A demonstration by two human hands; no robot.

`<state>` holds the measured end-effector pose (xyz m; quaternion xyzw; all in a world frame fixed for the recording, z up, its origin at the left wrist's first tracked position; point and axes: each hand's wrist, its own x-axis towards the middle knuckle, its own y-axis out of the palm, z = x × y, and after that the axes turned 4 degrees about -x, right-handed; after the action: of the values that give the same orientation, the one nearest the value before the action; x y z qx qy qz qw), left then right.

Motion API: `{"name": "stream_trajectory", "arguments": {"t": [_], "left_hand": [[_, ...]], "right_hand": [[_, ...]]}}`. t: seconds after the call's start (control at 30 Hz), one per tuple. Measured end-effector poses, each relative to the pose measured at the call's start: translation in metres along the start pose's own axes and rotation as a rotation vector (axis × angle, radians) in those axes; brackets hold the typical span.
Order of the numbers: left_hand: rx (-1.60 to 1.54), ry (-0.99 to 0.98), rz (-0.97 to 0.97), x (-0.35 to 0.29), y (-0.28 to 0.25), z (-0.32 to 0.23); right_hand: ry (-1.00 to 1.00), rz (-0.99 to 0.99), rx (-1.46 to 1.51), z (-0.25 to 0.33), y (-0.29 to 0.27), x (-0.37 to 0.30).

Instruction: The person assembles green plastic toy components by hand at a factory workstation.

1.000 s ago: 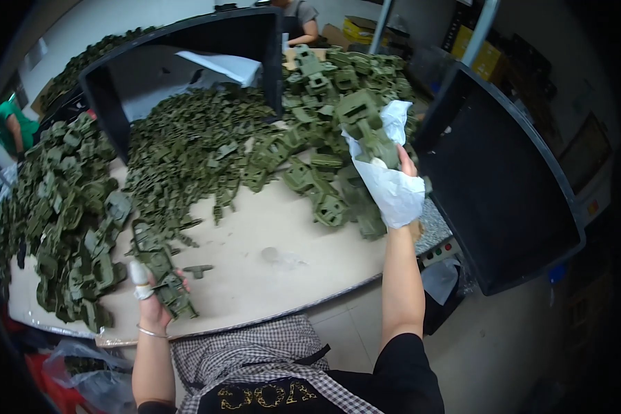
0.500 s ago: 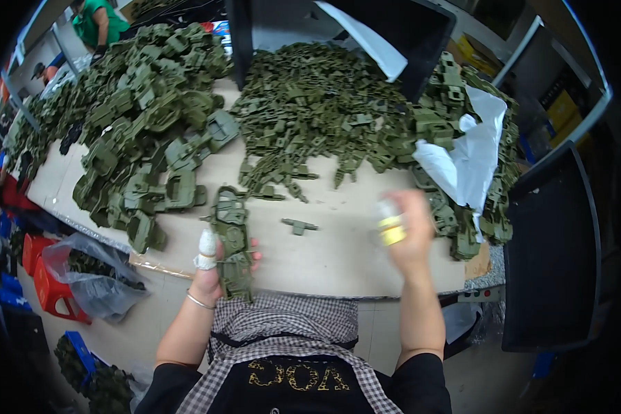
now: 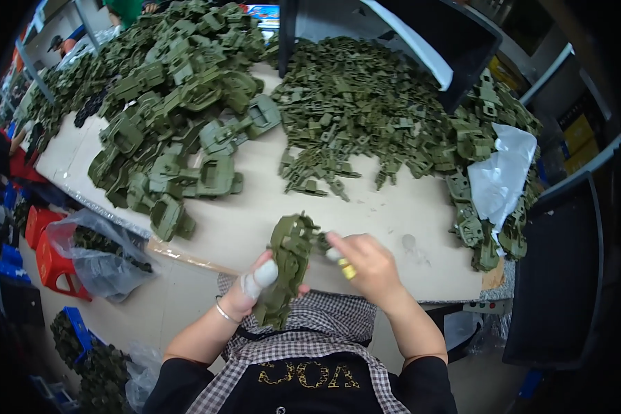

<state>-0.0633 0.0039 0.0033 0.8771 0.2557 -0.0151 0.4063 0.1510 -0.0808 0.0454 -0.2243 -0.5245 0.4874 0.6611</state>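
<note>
My left hand (image 3: 243, 295), its thumb wrapped in white, grips a long army-green moulded plastic vehicle body (image 3: 290, 259) just above the table's front edge. The body is tilted, its far end pointing away from me. Close by its far right side is my right hand (image 3: 371, 268), with white and yellow wrapping on its fingers. Its fingers are pinched on a small green plastic part (image 3: 320, 241), partly hidden and blurred by motion. Whether that part touches the body, I cannot tell.
A heap of larger green vehicle bodies (image 3: 179, 90) covers the left of the table (image 3: 386, 234). Small green parts (image 3: 366, 103) are piled at the middle back. More bodies lie at right under a white sheet (image 3: 500, 172). Red stools (image 3: 52, 255) and a plastic bag (image 3: 100, 255) stand left.
The small green part has left the tabletop and is in my right hand. That hand has come left, close to the vehicle body, which my left hand has shifted right. The view has shifted too.
</note>
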Motion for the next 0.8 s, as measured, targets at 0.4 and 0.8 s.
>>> {"name": "stream_trajectory", "arguments": {"t": [0.4,0.8], "left_hand": [[0.286,-0.047,0.051,-0.031,0.009,0.039],[0.367,-0.043,0.127,-0.016,0.02,0.041]], "right_hand": [[-0.199,0.143,0.028,0.0,0.021,-0.066],[0.03,-0.068,0.335,0.019,0.014,-0.085]]}}
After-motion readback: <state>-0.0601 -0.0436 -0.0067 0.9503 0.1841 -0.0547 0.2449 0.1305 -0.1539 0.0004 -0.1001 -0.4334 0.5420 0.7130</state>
